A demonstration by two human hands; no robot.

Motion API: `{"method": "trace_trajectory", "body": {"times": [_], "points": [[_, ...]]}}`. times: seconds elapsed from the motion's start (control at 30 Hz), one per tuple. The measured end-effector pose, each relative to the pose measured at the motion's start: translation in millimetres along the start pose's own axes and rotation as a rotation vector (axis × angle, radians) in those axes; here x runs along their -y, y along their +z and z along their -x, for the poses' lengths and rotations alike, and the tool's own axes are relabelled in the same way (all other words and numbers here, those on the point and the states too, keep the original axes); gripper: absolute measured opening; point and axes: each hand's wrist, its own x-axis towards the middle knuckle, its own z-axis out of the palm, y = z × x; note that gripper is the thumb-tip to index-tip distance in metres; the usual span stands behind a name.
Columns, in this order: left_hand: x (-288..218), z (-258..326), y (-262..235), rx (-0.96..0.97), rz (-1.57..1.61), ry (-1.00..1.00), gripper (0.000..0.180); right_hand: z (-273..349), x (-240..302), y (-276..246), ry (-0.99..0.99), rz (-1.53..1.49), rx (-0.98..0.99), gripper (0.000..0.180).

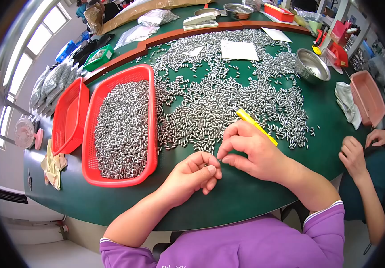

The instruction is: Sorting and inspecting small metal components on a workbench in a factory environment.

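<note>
Green round bench [255, 196] carries a wide scatter of small silver metal capsule-shaped pieces [219, 102], spread across its middle and far side. To the left of the scatter stands a long red plastic mesh basket [150, 147] heaped with the same silver pieces; a second, empty red basket [69, 114] leans just beside it, farther left. A steel bowl [313, 64] sits at the far right, with a pink tray [369, 98] beyond it and a white paper sheet [239, 50] lying on the far pieces.

At the near edge, the person's two hands meet. The right hand [250, 149] is curled, its thumb and forefinger pinched together, with a yellow slim tool [256, 126] tucked under the fingers, its long axis running far-left to near-right. The left hand [194, 174] is loosely closed, pinching one small silver piece [211, 169] at the fingertips, touching the right hand's fingertips. The loose scatter begins just beyond the right hand, which is the nearer of the two. Another person's hands [357, 152] rest at the right rim.
</note>
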Motion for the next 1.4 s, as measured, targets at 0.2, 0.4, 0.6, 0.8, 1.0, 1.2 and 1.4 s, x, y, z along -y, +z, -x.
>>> {"method": "trace_trajectory", "body": {"times": [0.2,0.4,0.6,0.8,1.0,1.2,1.4], "points": [[0.6,0.4,0.8,0.010,-0.011,-0.002,0.011,-0.5,-2.0,4.8,-0.014,-0.109,0.029,0.011],[0.7,0.5,-0.4,-0.009,-0.063,-0.027,0.012,-2.2,0.1,7.5,-0.134,-0.064,0.005,0.013],[1.3,0.0,-1.3,0.013,0.005,0.018,0.011,-2.4,-0.2,6.6,-0.143,0.009,-0.111,0.018],[3.6,-0.1,-2.7,0.009,0.057,0.040,0.012,-2.5,3.6,5.0,-0.185,0.064,-0.115,0.015],[2.3,0.1,-1.6,0.002,0.055,0.058,0.012,-2.0,1.4,5.1,-0.190,0.177,-0.152,0.018],[4.1,-0.6,-4.9,-0.033,0.047,0.085,0.015,-2.7,0.5,2.5,-0.140,0.217,-0.219,0.020],[1.0,-1.6,-2.3,-0.090,0.052,0.079,0.018,-1.8,2.4,3.2,-0.140,0.175,-0.217,0.020]]}}
